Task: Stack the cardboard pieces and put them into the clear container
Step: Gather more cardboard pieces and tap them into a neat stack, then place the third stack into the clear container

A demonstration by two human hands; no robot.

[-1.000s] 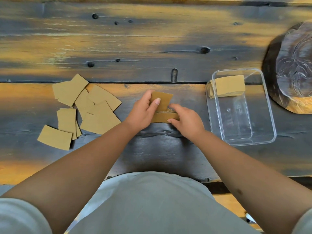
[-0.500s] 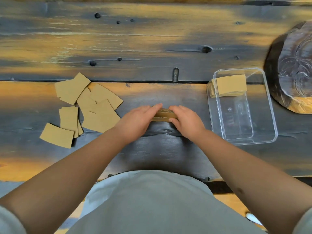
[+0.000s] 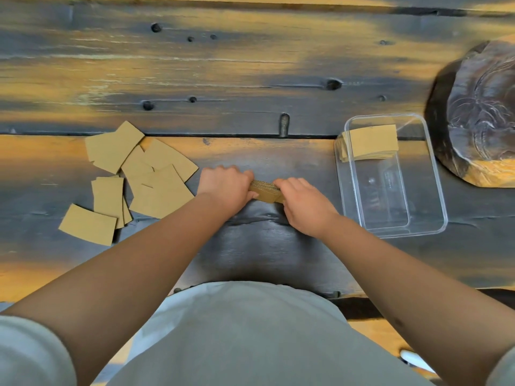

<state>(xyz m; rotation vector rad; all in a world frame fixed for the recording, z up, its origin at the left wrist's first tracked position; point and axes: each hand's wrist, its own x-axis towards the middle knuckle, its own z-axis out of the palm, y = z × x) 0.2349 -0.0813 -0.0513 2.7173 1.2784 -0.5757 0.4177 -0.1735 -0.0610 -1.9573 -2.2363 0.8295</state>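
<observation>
Centrally, the left hand (image 3: pixel 226 188) and right hand (image 3: pixel 302 203), fingers curled, grip between them one small stack of cardboard pieces (image 3: pixel 264 190), held on edge and tilted against the dark wooden table (image 3: pixel 250 79); the corrugated edges show.

Loose cardboard pieces (image 3: pixel 156 188): a scattered, overlapping group lying flat just left of the left hand, one piece (image 3: pixel 87 224) at the near-left end.

Clear container (image 3: pixel 434 190): rectangular, near the right hand, apart from it. Its far end holds a second stack of cardboard (image 3: pixel 372 142).

Carved dark wooden slab (image 3: pixel 479 112): beside the container, at the right edge.
</observation>
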